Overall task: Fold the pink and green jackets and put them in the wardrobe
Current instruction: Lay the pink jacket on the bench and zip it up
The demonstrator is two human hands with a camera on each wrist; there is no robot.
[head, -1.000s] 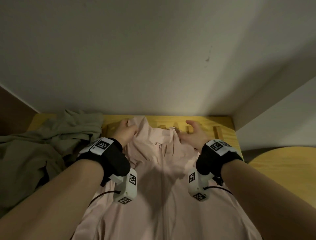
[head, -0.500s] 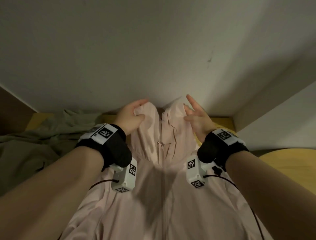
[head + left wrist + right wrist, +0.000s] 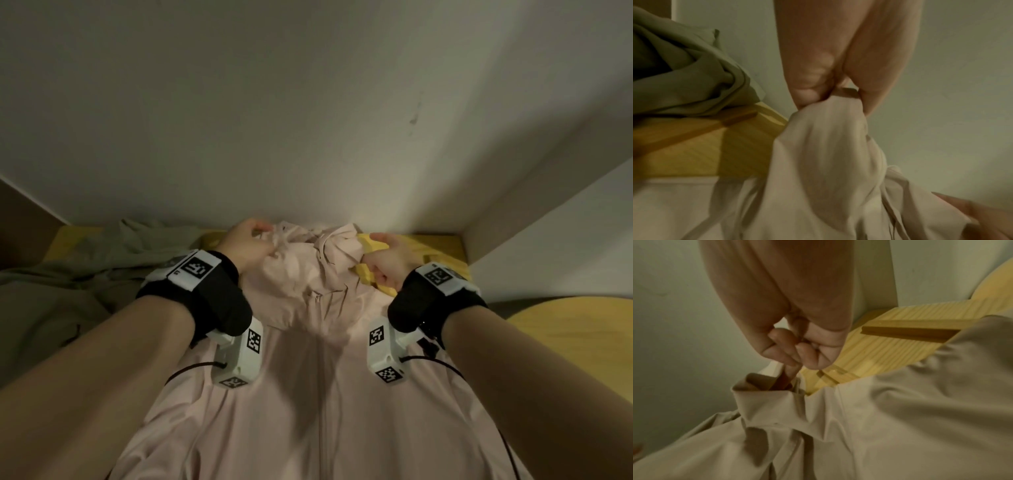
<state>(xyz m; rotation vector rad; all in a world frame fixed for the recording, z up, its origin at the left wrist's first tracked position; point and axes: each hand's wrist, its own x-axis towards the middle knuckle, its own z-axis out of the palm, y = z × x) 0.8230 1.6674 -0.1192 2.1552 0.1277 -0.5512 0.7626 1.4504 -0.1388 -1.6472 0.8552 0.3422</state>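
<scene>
The pink jacket [image 3: 318,394] lies zip-up on a yellow wooden surface [image 3: 442,246], its hood end bunched by the back wall. My left hand [image 3: 253,240] pinches the bunched hood fabric on the left; in the left wrist view its fingers [image 3: 813,87] clamp the cloth [image 3: 828,154]. My right hand [image 3: 383,260] grips the hood's right edge; in the right wrist view the fingers are curled and one finger [image 3: 789,374] is tucked into a fold of the jacket [image 3: 900,418]. The green jacket [image 3: 68,284] lies crumpled to the left, also in the left wrist view [image 3: 684,78].
A plain wall [image 3: 308,120] rises just behind the hands, and a side wall [image 3: 548,222] closes the right. The wooden surface has raised slats [image 3: 906,334]. A rounded wooden board [image 3: 575,329] sits at the right.
Both hands had raised the hood against the wall. They have now come down and apart, and the hood is bunched on the jacket's upper part.
</scene>
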